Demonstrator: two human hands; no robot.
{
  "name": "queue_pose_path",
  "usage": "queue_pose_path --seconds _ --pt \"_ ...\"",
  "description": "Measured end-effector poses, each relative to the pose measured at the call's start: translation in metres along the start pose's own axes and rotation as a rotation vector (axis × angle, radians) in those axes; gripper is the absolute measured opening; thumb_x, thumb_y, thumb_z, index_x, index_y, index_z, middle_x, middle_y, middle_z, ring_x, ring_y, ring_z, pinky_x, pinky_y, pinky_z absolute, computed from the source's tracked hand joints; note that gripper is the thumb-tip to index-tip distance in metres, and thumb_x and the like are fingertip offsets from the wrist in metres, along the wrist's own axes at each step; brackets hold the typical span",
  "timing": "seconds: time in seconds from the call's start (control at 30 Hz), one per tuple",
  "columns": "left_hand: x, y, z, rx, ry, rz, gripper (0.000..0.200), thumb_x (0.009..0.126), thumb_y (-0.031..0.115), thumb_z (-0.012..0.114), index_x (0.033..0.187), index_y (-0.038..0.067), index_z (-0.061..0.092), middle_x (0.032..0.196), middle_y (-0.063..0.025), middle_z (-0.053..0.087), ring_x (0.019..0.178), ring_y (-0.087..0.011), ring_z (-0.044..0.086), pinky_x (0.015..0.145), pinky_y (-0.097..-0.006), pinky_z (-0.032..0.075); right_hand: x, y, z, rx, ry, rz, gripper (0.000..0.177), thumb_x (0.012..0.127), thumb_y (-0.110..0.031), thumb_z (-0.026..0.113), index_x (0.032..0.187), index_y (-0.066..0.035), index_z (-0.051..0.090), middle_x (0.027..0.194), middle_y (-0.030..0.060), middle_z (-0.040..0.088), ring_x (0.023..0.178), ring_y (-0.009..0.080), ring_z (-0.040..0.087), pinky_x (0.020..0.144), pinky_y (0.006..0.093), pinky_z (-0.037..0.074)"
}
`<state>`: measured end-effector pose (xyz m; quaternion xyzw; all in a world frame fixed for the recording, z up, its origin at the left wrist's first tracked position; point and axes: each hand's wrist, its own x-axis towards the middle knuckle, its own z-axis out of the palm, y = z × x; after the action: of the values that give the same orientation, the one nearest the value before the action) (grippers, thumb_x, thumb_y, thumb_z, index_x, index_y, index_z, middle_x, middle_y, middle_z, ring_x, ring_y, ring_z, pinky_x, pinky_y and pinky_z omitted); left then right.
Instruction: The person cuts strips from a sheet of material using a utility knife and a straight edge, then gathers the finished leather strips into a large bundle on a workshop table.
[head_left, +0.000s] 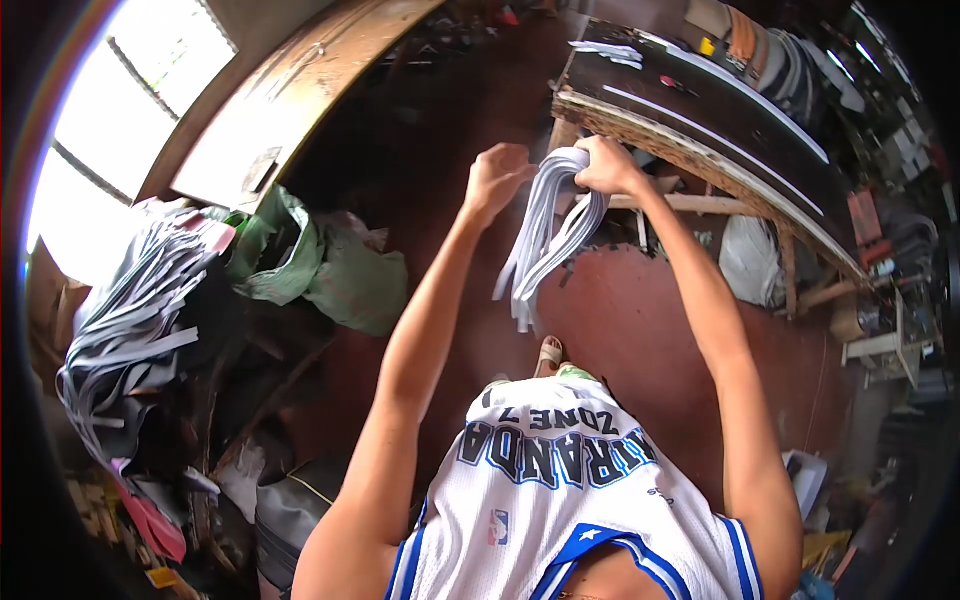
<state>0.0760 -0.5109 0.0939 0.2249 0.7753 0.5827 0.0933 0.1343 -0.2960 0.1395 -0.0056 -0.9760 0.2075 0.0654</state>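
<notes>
A bundle of long, thin white strips [548, 225] is draped over my right hand [610, 166], whose fingers close around its top. The loose ends hang down above the floor. My left hand [497, 182] is raised just beside the bundle, fingers curled and their tips close to the strips. Blur hides what, if anything, those fingertips pinch.
A dark-topped workbench [700, 110] at the upper right bears white strips and a small red item. At left, a heap of grey-white strips [150, 270] lies beside a green sack [350, 280]. A white bag [752, 260] sits under the bench. A wooden table [300, 80] stands by the window.
</notes>
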Motion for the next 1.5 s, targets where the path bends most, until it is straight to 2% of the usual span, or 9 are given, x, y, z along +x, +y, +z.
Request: queue_pose_path --seconds 0.13,0.3,0.6,0.67,0.8,1.07,1.2,1.3,1.5 --pt "0.014 0.004 0.016 0.189 -0.310 0.452 0.066 0.072 0.015 0.085 0.131 0.004 0.057 0.126 -0.0135 0.064 0.122 -0.0280 0.058 0.099 -0.0364 0.049 -0.028 -0.004 -0.037 0.046 -0.107 -0.215 0.037 0.063 -0.015 0.070 0.096 0.000 0.070 0.084 0.0207 0.071 0.082 0.0324 0.070 0.077 0.0404 0.054" --pt "0.013 0.046 0.025 0.474 -0.319 0.402 0.046 0.072 0.014 0.083 0.112 -0.001 0.066 0.091 -0.0127 0.073 0.078 -0.0195 0.070 0.072 -0.0338 0.053 -0.040 0.007 -0.069 0.039 -0.101 -0.238 0.044 0.062 -0.017 0.072 0.101 0.002 0.068 0.090 0.0183 0.071 0.082 0.0281 0.068 0.077 0.0371 0.053" --pt "-0.009 0.077 0.058 -0.010 -0.320 0.123 0.025 0.078 0.010 0.079 0.100 0.001 0.070 0.084 -0.0009 0.069 0.078 -0.0066 0.060 0.073 -0.0247 0.047 -0.064 0.016 -0.108 0.138 -0.126 -0.263 0.048 0.061 -0.018 0.078 0.104 0.002 0.069 0.096 0.0174 0.071 0.089 0.0277 0.068 0.083 0.0369 0.052" --pt "0.003 0.080 0.068 -0.161 -0.328 0.224 0.020 0.078 0.012 0.079 0.093 0.001 0.071 0.078 -0.0013 0.068 0.072 -0.0074 0.062 0.067 -0.0262 0.048 -0.070 0.031 -0.107 0.234 -0.052 -0.258 0.049 0.064 -0.023 0.079 0.106 0.001 0.069 0.097 0.0164 0.072 0.090 0.0273 0.069 0.083 0.0378 0.052" --pt "0.013 0.120 0.075 0.474 -0.369 0.421 0.030 0.078 0.021 0.082 0.091 -0.003 0.071 0.073 -0.0069 0.070 0.064 -0.0112 0.067 0.060 -0.0276 0.052 -0.081 0.043 -0.112 0.321 -0.079 -0.341 0.042 0.071 -0.016 0.082 0.107 0.002 0.068 0.095 0.0122 0.072 0.086 0.0190 0.067 0.082 0.0334 0.053" --pt "0.017 0.154 0.090 0.774 -0.535 0.304 0.029 0.073 0.024 0.080 0.086 -0.002 0.074 0.067 -0.0058 0.070 0.062 -0.0112 0.066 0.063 -0.0280 0.051 -0.079 0.085 -0.079 0.522 -0.043 -0.454 0.045 0.068 -0.016 0.084 0.108 -0.003 0.068 0.094 0.0104 0.072 0.088 0.0188 0.068 0.081 0.0344 0.051" --pt "0.016 0.160 0.080 0.737 -0.554 0.261 0.026 0.076 0.019 0.078 0.092 0.000 0.074 0.070 -0.0060 0.070 0.065 -0.0110 0.065 0.064 -0.0263 0.050 -0.079 0.090 -0.053 0.792 -0.121 -0.458 0.035 0.072 -0.011 0.083 0.102 0.001 0.069 0.089 0.0062 0.071 0.083 0.0113 0.064 0.080 0.0289 0.049" --pt "0.011 0.148 0.077 0.466 -0.496 0.111 0.032 0.079 0.009 0.078 0.109 0.001 0.069 0.097 -0.0048 0.072 0.085 -0.0087 0.064 0.077 -0.0267 0.052 -0.069 0.097 -0.064 0.863 -0.173 -0.421 0.029 0.074 -0.007 0.081 0.099 0.003 0.069 0.087 0.0014 0.070 0.082 0.0066 0.059 0.080 0.0257 0.048" --pt "0.002 0.055 0.087 0.018 -0.374 0.144 0.022 0.081 0.007 0.077 0.101 -0.001 0.070 0.091 -0.0018 0.071 0.083 -0.0077 0.062 0.078 -0.0269 0.051 -0.057 0.083 -0.096 0.625 -0.121 -0.440 0.028 0.077 -0.019 0.080 0.092 0.003 0.071 0.075 0.0057 0.069 0.069 0.0106 0.061 0.068 0.0295 0.048"
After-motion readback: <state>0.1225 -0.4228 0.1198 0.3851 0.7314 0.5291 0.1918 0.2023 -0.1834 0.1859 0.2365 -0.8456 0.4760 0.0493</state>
